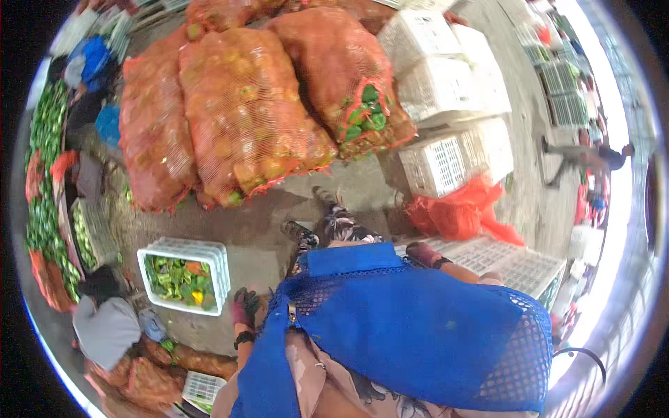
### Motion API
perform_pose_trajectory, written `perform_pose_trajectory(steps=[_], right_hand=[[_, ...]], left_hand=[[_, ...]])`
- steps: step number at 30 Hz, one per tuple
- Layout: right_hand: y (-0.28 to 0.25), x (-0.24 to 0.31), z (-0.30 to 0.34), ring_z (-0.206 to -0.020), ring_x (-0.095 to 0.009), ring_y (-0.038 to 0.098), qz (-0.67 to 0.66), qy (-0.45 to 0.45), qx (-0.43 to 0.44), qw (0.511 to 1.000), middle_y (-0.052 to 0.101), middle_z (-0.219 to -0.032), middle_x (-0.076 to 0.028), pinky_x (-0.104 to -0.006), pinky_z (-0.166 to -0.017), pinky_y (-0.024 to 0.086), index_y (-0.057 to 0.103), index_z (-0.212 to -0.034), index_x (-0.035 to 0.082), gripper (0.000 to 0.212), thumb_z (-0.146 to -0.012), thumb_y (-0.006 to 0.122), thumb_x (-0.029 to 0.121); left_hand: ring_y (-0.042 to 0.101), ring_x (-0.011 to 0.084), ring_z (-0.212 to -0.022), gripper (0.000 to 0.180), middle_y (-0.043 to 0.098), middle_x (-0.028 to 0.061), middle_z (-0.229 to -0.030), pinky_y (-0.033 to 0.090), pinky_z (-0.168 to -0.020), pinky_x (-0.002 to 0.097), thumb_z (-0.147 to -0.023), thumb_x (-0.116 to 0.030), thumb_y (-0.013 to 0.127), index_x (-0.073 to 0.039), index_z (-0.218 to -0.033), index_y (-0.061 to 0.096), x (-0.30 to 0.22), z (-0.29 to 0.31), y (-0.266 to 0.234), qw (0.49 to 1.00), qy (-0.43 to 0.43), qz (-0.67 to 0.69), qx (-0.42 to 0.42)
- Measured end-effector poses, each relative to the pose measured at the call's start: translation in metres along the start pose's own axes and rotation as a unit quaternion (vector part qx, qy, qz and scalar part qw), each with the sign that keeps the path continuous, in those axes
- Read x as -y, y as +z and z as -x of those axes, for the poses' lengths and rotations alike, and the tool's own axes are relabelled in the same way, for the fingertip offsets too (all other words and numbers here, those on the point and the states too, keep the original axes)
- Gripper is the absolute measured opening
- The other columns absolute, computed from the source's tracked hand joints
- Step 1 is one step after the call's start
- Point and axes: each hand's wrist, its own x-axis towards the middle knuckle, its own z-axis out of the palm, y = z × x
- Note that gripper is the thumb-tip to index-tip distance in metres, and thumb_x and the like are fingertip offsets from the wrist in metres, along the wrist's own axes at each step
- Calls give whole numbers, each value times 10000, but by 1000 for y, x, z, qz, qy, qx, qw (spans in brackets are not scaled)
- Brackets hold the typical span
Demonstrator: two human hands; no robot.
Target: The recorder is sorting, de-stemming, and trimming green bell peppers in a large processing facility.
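My left hand (245, 307), in a dark and pink glove, hangs at my left side with its fingers apart and nothing in them. Beside it on the floor is a stack of white crates (224, 279), the top one holding green and yellow leafy scraps (178, 280). My right hand (422, 254), also gloved, is at my right side, near white crates (512, 261) and a crumpled orange-red net bag (460, 209). Its fingers are too small and blurred to read. A blue mesh cloth (418, 320) hangs across my front.
Large orange net sacks (244, 111) of produce lie ahead; one (348, 70) shows green peppers at its end. White crates (435, 87) are stacked ahead on the right. One person in grey (104, 331) bends at the left among more sacks; another (592, 157) walks at the far right.
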Motion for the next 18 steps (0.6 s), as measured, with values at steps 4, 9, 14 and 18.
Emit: perform_pose_trajectory(steps=[4,9,14,18], right_hand=[[-30,25,30,-593,-192,593,-544,300,-33,783,617,-707,-103,-343,-523,473,609,-858,27,219,-815,536,229],[-54,-33,12,-843,-361,628,-216,300,-163,915,644,-944,-203,-439,-728,489,618,-965,29,338,-787,622,317],[30,-247,-54,-942,-306,619,-59,261,-135,954,647,-1006,-160,-396,-757,495,546,-1186,65,462,-800,605,312],[-168,-160,-78,-917,-318,624,-284,359,-167,873,622,-1006,-244,-396,-771,492,524,-1193,-4,558,-770,623,347]], left_hand=[[611,254,-783,376,598,131,-999,512,-685,370,-854,-302,575,-116,-1173,506,10,-33,-2,996,-39,-19,78],[608,238,-768,368,604,108,-967,508,-670,367,-854,-315,566,-117,-1160,518,-2,-12,-6,998,-59,-29,4],[604,248,-765,319,608,94,-907,512,-654,375,-867,-325,533,-115,-1107,547,27,37,68,981,-127,-106,-98],[607,297,-793,209,614,91,-903,516,-689,420,-870,-251,537,-116,-1021,588,108,66,9,968,-143,-179,-104]])
